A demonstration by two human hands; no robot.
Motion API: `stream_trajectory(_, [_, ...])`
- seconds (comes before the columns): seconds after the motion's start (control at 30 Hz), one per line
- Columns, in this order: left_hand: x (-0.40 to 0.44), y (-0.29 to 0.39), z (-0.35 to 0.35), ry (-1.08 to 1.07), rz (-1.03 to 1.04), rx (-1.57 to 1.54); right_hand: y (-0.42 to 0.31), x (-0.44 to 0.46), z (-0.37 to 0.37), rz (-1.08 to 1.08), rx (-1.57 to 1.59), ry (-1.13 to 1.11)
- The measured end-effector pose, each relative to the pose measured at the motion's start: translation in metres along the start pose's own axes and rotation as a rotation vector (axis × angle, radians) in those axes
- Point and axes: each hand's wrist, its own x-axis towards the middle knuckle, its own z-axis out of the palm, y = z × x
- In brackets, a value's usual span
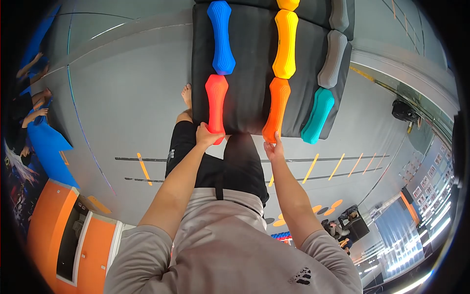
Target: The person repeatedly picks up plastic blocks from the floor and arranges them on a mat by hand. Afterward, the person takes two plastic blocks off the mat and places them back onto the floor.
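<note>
My left hand is closed around the near end of a red bone-shaped ridged piece lying on a black padded mat. My right hand pinches the near end of an orange bone-shaped piece. A blue piece lies end to end beyond the red one. Beyond the orange one lies a yellow piece, with part of another yellow piece behind it. On the right, a teal piece sits below two grey pieces, the nearer grey piece and a farther grey piece.
The grey floor carries dark and yellow line markings. At the left edge, people are near a blue mat. An orange cabinet stands at lower left. A black bag lies by the right wall.
</note>
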Motion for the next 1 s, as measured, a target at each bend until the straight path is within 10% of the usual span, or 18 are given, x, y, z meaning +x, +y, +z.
stream_trajectory(0.27, [-0.019,0.010,-0.004,0.005,-0.050,-0.093,-0.004,-0.022,0.009,-0.131,-0.135,-0.040])
stream_trajectory(0.57, [-0.056,0.029,-0.018,0.062,0.068,-0.075,-0.033,-0.094,0.044,-0.223,-0.507,0.456])
stream_trajectory(1.0, [-0.139,0.011,-0.069,-0.308,0.171,-0.506,-0.037,-0.117,0.034,-0.259,-0.238,0.000])
